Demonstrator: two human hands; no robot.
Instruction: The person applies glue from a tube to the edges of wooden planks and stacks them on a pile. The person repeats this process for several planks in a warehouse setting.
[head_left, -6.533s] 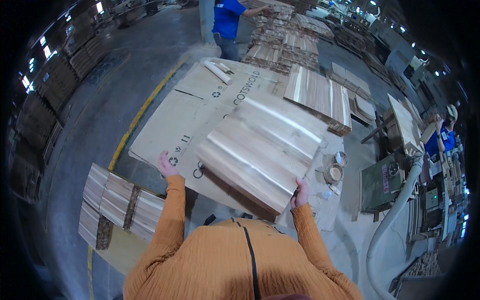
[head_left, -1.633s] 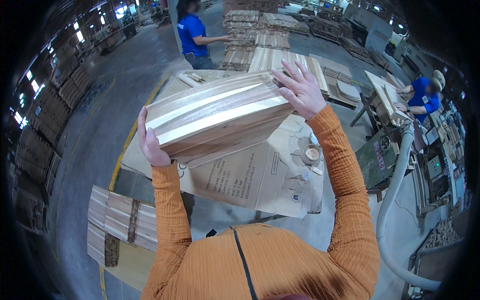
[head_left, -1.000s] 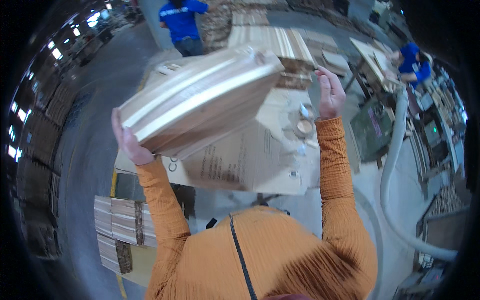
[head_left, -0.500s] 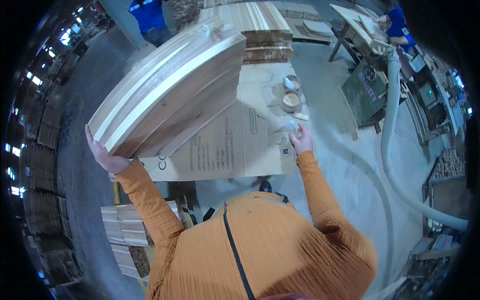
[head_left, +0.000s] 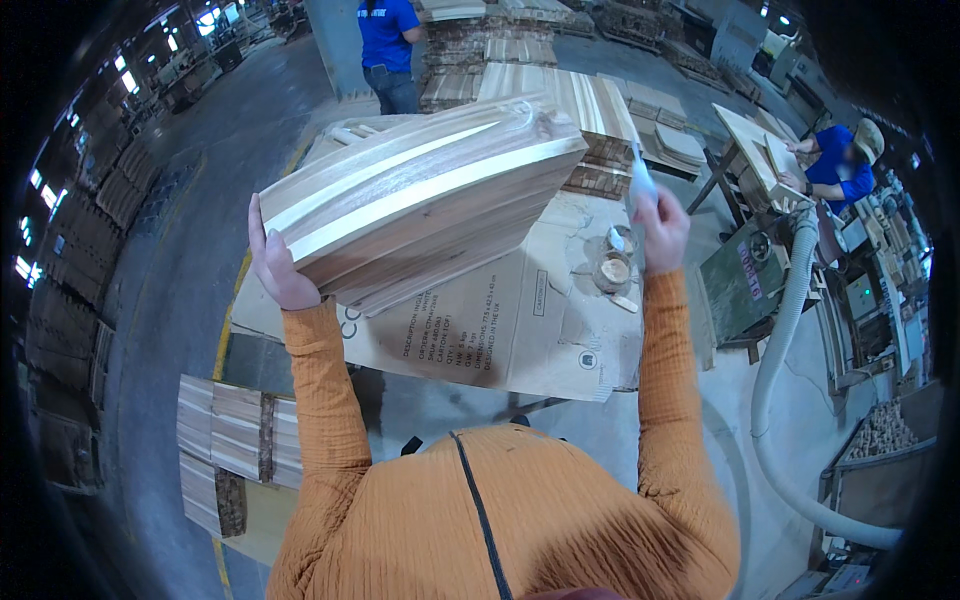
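Note:
My left hand point(head_left: 280, 265) grips the near left corner of a striped wooden panel point(head_left: 420, 215). The panel is tilted up over a table covered with flattened cardboard point(head_left: 510, 345); what props its far end is hidden. My right hand point(head_left: 664, 235) is raised beyond the right edge of the cardboard, closed around a small pale bottle point(head_left: 642, 180) with a narrow tip pointing up. Left of my right forearm are two round containers, the nearer one a tub point(head_left: 612, 271) of light brown stuff. A small pale block point(head_left: 626, 304) lies beside it.
Stacked wooden panels point(head_left: 590, 105) stand at the table's far end. More panels point(head_left: 235, 425) sit low at my left. A thick grey hose point(head_left: 768, 400) curves along the right, near a green machine point(head_left: 740, 270). Two people in blue shirts are farther off.
My right hand has risen from the cardboard with the small bottle in it. The panel, still in my left hand, appears lower and farther right as the view has shifted.

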